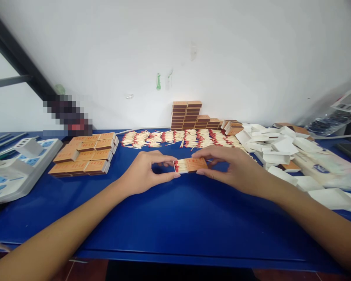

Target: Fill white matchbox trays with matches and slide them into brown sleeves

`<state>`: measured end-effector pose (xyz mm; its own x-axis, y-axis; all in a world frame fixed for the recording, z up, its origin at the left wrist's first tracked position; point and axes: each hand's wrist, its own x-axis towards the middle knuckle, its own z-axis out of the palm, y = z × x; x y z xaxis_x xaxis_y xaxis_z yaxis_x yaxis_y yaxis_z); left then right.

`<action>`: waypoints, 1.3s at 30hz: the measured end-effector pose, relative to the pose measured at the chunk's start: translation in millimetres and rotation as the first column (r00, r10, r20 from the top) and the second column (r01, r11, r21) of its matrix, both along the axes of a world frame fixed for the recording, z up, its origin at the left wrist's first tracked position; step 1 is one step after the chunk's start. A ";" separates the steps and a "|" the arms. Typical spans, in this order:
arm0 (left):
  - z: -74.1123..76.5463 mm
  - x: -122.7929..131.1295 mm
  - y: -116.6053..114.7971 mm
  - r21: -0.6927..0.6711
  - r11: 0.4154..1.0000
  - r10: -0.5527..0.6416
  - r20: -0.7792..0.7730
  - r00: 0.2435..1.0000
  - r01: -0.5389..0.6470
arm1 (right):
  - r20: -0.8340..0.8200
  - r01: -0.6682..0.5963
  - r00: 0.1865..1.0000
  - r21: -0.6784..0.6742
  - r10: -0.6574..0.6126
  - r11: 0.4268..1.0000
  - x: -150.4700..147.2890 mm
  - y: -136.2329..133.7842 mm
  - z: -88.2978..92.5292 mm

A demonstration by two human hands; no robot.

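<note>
Both my hands hold one small matchbox [193, 164] just above the blue table [175, 226]. Its inner tray sticks out to the left, showing red-tipped matches. My left hand [146, 171] pinches the tray end between thumb and fingers. My right hand [230, 168] grips the orange sleeve at the box's right end. Beyond the hands a long row of loose matches [181, 138] lies across the table.
Filled orange matchboxes [84, 154] are laid in rows at the left. Brown sleeves [189, 115] are stacked against the white wall. Empty white trays [277, 150] pile up at the right. A power strip [20, 166] sits at far left, packets at far right.
</note>
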<state>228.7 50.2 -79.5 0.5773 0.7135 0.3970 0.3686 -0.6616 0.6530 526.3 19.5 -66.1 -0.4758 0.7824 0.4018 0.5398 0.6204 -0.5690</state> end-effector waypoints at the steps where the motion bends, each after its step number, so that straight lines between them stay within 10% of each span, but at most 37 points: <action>1: -0.5 0.9 -0.3 -0.003 1.000 -0.006 -0.001 1.000 0.006 | 0.009 -0.013 1.000 -0.006 0.013 1.000 -1.4 -1.0 -0.7; 23: -8.9 10.1 1.7 0.083 0.995 -0.061 -0.006 0.998 0.061 | 0.176 -0.168 0.969 -0.055 0.175 0.984 -31.5 -40.6 -16.2; 39: 31.4 -11.4 -14.8 0.300 0.950 0.024 -0.349 0.937 0.088 | 0.120 -0.012 0.993 -0.008 0.013 1.000 -22.4 -24.0 -12.6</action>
